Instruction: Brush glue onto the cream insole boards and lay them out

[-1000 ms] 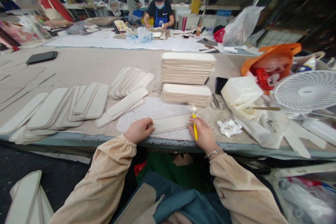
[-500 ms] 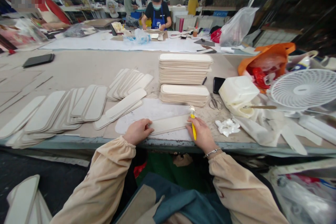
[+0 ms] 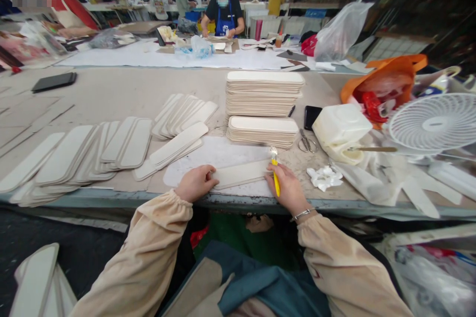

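Observation:
A pale flat strip (image 3: 241,174) lies near the table's front edge, between my two hands. Its left end is pinched by my left hand (image 3: 196,183). My right hand (image 3: 289,189) touches the right end and holds a yellow-handled brush (image 3: 275,178), its whitish head pointing away from me. Under the strip is a white sheet (image 3: 215,148). Behind it stand a tall stack of rounded strips (image 3: 264,96) and a lower stack (image 3: 262,131). Fanned strips (image 3: 130,143) spread over the table to the left.
To the right are scissors (image 3: 307,142), a black phone (image 3: 311,117), crumpled white tissue (image 3: 324,177), a white plastic container (image 3: 342,124), an orange bag (image 3: 386,84) and a white fan (image 3: 437,123). A person in a blue apron (image 3: 225,20) works at the table opposite.
The view has shifted slightly. Both hands keep the same places at the strip's ends, and the brush is still in my right hand.

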`<state>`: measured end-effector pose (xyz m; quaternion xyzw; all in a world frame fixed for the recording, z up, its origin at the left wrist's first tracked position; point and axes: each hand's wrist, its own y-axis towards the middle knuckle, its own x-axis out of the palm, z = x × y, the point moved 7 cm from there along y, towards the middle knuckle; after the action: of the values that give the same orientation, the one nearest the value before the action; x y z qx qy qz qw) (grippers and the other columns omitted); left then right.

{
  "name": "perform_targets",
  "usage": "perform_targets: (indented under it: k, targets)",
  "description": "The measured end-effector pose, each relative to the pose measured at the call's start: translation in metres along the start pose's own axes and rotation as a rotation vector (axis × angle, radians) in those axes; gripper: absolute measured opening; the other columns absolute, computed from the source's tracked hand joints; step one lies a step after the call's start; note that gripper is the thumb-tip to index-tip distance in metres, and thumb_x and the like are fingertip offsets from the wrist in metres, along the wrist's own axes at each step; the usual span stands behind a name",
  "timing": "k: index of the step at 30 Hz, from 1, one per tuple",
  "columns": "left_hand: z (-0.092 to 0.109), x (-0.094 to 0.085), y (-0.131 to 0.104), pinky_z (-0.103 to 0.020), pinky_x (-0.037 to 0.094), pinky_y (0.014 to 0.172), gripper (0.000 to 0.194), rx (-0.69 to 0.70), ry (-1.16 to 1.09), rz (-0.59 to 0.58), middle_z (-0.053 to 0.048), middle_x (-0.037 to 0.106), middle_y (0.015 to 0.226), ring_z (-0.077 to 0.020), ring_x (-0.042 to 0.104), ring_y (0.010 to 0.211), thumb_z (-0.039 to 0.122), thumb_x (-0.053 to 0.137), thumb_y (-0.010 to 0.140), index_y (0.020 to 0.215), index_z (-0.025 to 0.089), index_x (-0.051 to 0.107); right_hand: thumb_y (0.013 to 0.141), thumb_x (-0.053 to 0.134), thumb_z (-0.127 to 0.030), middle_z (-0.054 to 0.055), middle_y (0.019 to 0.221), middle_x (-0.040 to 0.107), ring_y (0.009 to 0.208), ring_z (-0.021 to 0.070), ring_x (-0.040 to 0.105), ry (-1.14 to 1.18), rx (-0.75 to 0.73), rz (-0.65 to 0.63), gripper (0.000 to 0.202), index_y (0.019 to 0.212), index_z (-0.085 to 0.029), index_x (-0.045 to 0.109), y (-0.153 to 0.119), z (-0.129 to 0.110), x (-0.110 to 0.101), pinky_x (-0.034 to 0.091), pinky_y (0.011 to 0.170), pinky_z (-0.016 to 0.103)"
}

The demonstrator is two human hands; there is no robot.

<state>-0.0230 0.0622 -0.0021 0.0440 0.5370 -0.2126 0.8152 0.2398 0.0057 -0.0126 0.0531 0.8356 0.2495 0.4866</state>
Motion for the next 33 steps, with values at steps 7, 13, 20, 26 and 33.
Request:
perform_targets:
  k: [7,13,20,26,33]
  targets:
    - [-0.0001,-0.0008,0.0005,-0.028,0.040,0.064,0.021,-0.020,-0.009,0.004,0.000,0.062,0.081,-0.0167,0.059,0.073,0.035,0.063,0.077,0.091,0.021,0.056,0.091,0.053,-0.027,0.011,0.112,0.064,0.114,0.0265,0.054,-0.004,0.012,-0.016,0.024,0.114,-0.020,0.056,-0.0017,0.0026,0.0020,0.047,0.098,0.044]
    - [0.0021,-0.0013,-0.0009,-0.028,0.042,0.065,0.022,0.028,0.019,0.048,-0.001,0.056,0.087,-0.0145,0.056,0.070,0.033,0.063,0.077,0.090,0.019,0.054,0.091,0.053,-0.028,0.011,0.111,0.064,0.112,0.0269,0.055,-0.015,-0.005,-0.003,0.023,0.112,-0.020,0.056,-0.0017,0.0027,0.0024,0.048,0.097,0.045]
    - [0.0015,-0.0003,-0.0015,-0.029,0.043,0.067,0.023,0.050,0.008,0.047,-0.001,0.053,0.094,-0.0130,0.056,0.069,0.036,0.064,0.077,0.090,0.020,0.054,0.092,0.052,-0.029,0.011,0.110,0.065,0.113,0.0272,0.055,-0.013,-0.001,-0.006,0.023,0.113,-0.020,0.056,-0.0015,0.0012,0.0012,0.048,0.096,0.046]
    - [0.0018,-0.0003,-0.0012,-0.028,0.043,0.066,0.025,0.044,0.010,0.034,-0.001,0.054,0.093,-0.0135,0.056,0.069,0.036,0.066,0.075,0.089,0.020,0.053,0.092,0.051,-0.029,0.011,0.111,0.065,0.114,0.0272,0.055,-0.003,0.003,-0.009,0.024,0.114,-0.021,0.056,-0.0016,0.0015,0.0013,0.047,0.097,0.047]
    - [0.0027,-0.0004,-0.0014,-0.029,0.044,0.067,0.026,0.049,0.006,0.029,-0.001,0.053,0.093,-0.0145,0.057,0.070,0.039,0.065,0.075,0.089,0.020,0.053,0.091,0.052,-0.028,0.011,0.112,0.064,0.113,0.0271,0.056,-0.011,-0.003,-0.004,0.024,0.113,-0.020,0.056,-0.0021,0.0018,0.0011,0.048,0.097,0.045]
